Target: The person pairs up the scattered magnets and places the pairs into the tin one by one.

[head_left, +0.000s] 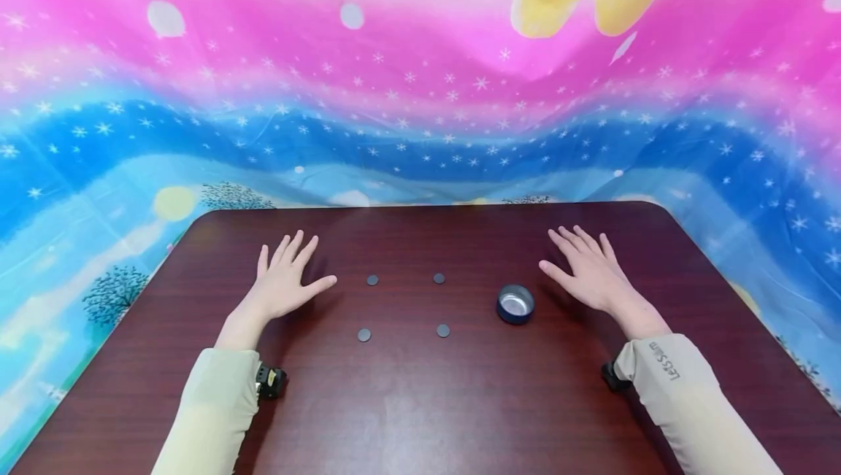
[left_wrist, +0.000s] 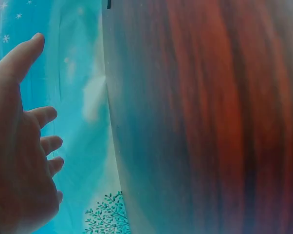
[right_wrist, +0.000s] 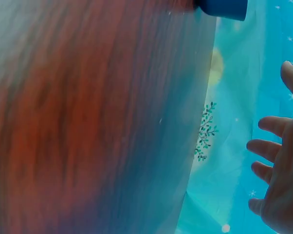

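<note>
Four-cornered on the table lie several small dark grey discs, among them a far left disc (head_left: 372, 280), a far right disc (head_left: 439, 279) and a near right disc (head_left: 443, 330). Right of them stands a small round dark blue container (head_left: 515, 305) with a silvery inside; its edge also shows as a blue shape (right_wrist: 225, 8) in the right wrist view. My left hand (head_left: 284, 287), fingers spread, is left of the discs and holds nothing. My right hand (head_left: 589, 271) is spread likewise, just right of the container and apart from it.
The dark reddish-brown table (head_left: 407, 409) has rounded far corners. Behind it hangs a pink and blue patterned cloth (head_left: 420, 117). A black wrist device (head_left: 271, 381) sits at the left sleeve, another black device (head_left: 615, 377) at the right.
</note>
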`<state>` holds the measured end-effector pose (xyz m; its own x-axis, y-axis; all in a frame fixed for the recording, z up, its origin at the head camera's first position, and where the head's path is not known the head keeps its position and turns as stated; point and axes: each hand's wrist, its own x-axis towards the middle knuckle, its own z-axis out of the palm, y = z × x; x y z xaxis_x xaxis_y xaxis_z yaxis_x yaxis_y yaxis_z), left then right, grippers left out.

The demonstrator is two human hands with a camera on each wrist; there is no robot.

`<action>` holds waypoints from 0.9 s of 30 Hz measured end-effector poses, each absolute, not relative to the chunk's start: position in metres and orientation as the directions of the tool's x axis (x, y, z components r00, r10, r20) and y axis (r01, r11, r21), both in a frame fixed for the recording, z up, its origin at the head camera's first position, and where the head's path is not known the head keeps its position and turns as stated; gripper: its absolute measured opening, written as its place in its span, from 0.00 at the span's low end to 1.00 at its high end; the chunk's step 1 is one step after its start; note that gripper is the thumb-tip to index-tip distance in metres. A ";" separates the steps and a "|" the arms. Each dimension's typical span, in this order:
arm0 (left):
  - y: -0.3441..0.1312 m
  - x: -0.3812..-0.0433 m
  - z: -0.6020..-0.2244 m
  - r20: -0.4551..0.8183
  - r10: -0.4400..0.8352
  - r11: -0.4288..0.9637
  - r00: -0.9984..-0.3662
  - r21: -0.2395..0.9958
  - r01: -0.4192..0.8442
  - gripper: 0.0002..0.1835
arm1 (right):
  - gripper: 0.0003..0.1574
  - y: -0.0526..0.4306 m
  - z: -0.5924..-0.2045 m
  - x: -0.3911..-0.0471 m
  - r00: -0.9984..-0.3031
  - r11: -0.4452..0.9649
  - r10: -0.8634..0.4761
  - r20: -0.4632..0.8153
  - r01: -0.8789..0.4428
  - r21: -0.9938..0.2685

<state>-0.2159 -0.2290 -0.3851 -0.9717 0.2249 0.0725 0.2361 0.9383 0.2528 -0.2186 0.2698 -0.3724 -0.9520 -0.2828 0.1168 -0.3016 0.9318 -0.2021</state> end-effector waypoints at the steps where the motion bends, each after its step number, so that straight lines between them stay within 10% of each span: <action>1: -0.229 -0.216 -0.386 0.071 0.228 0.937 -0.971 0.256 0.238 0.48 | 0.46 0.269 -0.373 -0.219 -0.952 0.932 -0.283 0.118 -0.302 -0.203; 27: -0.211 -0.210 -0.382 -0.046 0.253 0.900 -0.966 0.379 0.217 0.51 | 0.43 0.230 -0.372 -0.223 -0.934 0.891 -0.336 0.120 -0.356 -0.283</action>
<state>-0.2098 -0.2109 -0.3824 -0.9665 0.2527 -0.0457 0.2173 0.8997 0.3787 -0.2229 0.2303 -0.3718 -0.9342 -0.3357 0.1204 -0.3564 0.8906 -0.2826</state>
